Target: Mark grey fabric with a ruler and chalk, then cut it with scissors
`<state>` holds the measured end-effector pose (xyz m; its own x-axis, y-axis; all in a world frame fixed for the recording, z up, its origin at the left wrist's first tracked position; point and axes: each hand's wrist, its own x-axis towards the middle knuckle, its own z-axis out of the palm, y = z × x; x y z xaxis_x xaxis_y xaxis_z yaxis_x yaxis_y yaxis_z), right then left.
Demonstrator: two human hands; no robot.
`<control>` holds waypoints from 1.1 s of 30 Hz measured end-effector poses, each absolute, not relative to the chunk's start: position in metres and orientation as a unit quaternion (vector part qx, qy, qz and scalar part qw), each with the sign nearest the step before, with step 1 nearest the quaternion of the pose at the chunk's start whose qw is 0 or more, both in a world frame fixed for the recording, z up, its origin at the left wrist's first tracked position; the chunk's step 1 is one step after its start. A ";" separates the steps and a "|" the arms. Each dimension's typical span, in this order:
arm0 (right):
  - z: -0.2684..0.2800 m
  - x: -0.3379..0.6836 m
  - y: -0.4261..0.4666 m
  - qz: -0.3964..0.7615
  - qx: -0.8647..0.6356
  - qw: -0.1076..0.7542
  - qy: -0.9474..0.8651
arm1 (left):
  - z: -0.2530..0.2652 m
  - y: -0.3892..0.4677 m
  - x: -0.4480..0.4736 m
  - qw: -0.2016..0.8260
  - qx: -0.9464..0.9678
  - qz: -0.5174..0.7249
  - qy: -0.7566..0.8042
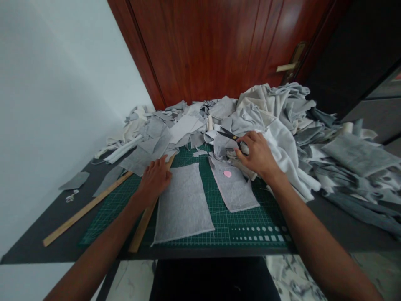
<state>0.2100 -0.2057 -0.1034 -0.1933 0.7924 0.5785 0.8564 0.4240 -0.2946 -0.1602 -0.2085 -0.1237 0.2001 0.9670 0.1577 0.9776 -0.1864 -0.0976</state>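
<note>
My left hand [154, 180] is closed over a wooden ruler [144, 225] that slants along the left side of a grey fabric rectangle [184, 205]. Black-handled scissors [231, 136] are in my right hand [257, 155], their blades pointing left toward the scrap pile. Below that hand lies a smaller grey fabric piece [236, 190] bearing a pink patch [227, 174]. Both fabric pieces rest on a green cutting mat [219, 223].
Grey and white fabric scraps [184, 125] are heaped along the back, rising into a larger cloth pile [266, 104] at right. A second wooden strip [87, 211] lies at left on the dark table [40, 223]. Behind stands a reddish wooden door [203, 50].
</note>
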 end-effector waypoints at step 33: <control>0.014 0.194 -0.101 0.387 -0.469 0.476 -0.635 | -0.151 -0.202 -0.166 0.036 -0.753 -0.169 -0.634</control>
